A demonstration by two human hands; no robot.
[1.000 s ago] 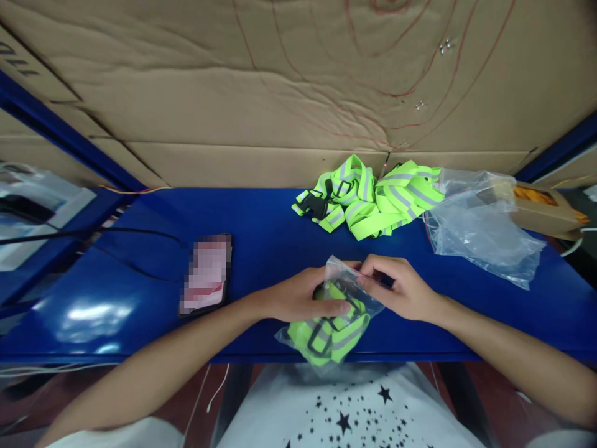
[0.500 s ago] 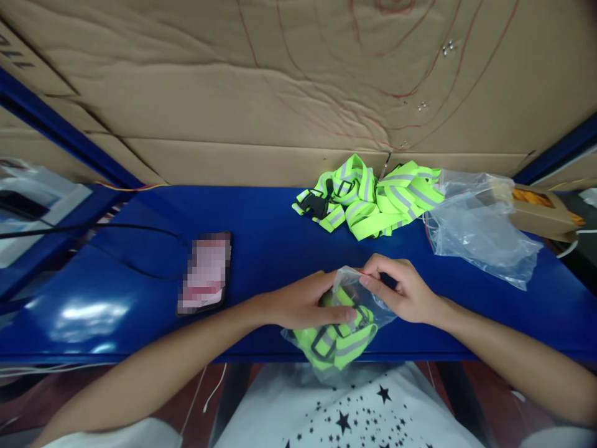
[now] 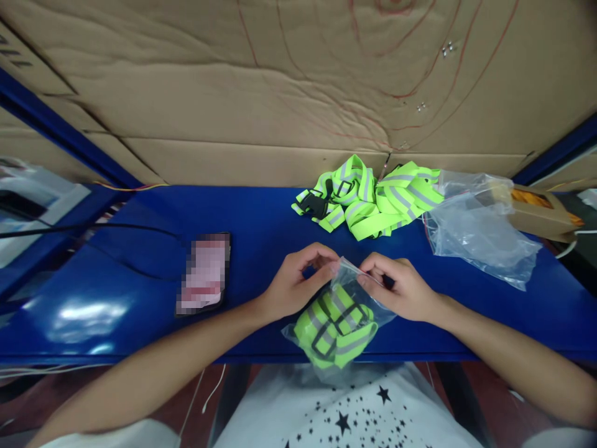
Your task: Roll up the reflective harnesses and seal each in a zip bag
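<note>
With your left hand and right hand pinching the zip-lock bag by its top edge, hold that edge taut, clear of the reflective webbing inside.

Clear bag partly hidden behind right hand

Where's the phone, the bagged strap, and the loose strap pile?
Phone (image 3: 204,274): head view, on its blurred screen.
Bagged strap (image 3: 336,327): head view, on its middle webbing.
Loose strap pile (image 3: 380,205): head view, on central webbing.
</note>
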